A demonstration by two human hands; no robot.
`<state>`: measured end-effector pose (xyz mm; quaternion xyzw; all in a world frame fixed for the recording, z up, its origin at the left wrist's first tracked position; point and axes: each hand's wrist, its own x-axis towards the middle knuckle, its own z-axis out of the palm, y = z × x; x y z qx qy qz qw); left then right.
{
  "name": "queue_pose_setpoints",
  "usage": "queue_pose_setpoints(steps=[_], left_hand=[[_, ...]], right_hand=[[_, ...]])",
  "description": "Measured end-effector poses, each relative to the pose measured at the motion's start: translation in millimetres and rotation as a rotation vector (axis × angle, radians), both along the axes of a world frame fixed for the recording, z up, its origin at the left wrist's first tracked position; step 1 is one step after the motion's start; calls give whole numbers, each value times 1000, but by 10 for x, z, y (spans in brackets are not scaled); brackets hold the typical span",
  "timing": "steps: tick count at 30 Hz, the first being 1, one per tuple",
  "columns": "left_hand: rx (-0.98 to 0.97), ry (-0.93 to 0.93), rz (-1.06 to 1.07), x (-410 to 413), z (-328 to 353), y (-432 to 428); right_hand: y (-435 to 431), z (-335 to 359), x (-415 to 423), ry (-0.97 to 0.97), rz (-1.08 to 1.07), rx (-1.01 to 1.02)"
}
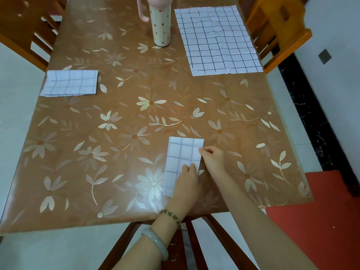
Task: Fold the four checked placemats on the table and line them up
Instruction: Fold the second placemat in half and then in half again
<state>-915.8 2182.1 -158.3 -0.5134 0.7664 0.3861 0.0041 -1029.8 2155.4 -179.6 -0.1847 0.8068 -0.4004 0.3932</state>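
Floral brown tabletop (120,90) carries three mats in view. Nearest, the narrow folded placemat (181,158) lies under the left hand (187,184), whose flat fingers seemingly pin the crease, while the right hand (212,157) pinches its right edge, probably squaring layers. A second folded placemat (71,83) sits at the left edge and the unfolded placemat (216,40) far right.

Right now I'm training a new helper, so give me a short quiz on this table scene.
1. True or false: the far-right placemat is already folded.
2. How many checked placemats are visible? A two, B three, C four.
3. What do the left hand and right hand both touch?
Key: 1 false, the far-right placemat lies open; 2 B; 3 the near folded placemat.
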Motion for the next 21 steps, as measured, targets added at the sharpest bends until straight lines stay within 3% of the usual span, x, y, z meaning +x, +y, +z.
queue_pose_setpoints(steps=[3,6,8,12,15,21], left_hand=[[-95,-21,41,109,-25,-116],[-438,-71,11,346,-126,-499],[-554,-78,-97,466,-193,-740],[-582,-168,-487,527,-370,-916],[-531,-267,-582,571,-515,-947],[-553,-272,-533,560,-589,-912]], right_hand=[[-29,-24,16,124,31,32],[-28,-33,25,191,65,56],[-15,-35,25,237,90,53],[-6,-53,17,306,140,36],[-7,-103,17,359,172,23],[-4,-223,109,1002,544,-254]])
